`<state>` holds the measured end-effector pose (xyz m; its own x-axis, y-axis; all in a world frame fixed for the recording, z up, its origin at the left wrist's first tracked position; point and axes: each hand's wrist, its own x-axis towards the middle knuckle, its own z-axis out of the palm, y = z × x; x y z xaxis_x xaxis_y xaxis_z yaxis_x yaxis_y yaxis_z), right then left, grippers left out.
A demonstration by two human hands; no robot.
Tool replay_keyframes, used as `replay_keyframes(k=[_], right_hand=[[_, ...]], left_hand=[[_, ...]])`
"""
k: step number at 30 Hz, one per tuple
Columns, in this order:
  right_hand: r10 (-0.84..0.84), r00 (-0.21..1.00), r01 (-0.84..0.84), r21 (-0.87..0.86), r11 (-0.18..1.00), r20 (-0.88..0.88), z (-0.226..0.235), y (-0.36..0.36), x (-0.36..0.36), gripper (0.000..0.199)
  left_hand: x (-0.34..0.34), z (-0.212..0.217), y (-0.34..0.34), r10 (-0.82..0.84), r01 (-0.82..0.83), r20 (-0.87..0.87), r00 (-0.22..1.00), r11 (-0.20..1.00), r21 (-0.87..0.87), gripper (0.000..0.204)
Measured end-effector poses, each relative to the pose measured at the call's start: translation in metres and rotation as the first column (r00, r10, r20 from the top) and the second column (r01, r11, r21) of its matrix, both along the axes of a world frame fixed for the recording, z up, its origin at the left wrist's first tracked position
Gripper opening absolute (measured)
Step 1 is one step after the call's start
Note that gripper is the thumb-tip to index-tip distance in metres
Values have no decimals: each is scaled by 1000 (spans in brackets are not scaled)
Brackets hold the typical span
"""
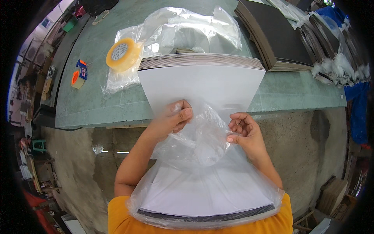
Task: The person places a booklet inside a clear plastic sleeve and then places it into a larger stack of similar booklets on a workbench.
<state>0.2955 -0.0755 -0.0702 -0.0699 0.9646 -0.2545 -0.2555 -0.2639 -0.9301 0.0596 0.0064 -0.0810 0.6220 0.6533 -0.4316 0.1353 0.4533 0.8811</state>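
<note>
Gripping bag (202,148) mouth at centre: left hand (173,119) pinches it at 10 o'clock, right hand (243,130) at 2. Bag holds sheet stack (202,193), 6 o'clock end against shirt (124,222). Tape (122,54) at 11 o'clock.

clear plastic bag (202,156) — around white-topped sheet stack, gathered between both hands | crumpled clear bags (183,31) — on green table behind stack | roll of tape in clear wrap (122,54) — left
</note>
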Motion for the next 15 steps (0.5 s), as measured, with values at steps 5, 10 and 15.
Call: replay_keyframes(k=[5,10,15], right_hand=[[-97,995,97,197,975,-9,-9,2,-7,44],[-118,988,126,73,989,-104,-3,-5,-8,39],[256,965,-256,-10,967,48,-10,-10,15,39]], left_hand=[[27,-20,-42,-194,191,-78,978,676,712,33],[18,12,-13,83,-59,-170,982,988,146,37],[-6,22,-2,247,-191,-121,961,916,352,46]])
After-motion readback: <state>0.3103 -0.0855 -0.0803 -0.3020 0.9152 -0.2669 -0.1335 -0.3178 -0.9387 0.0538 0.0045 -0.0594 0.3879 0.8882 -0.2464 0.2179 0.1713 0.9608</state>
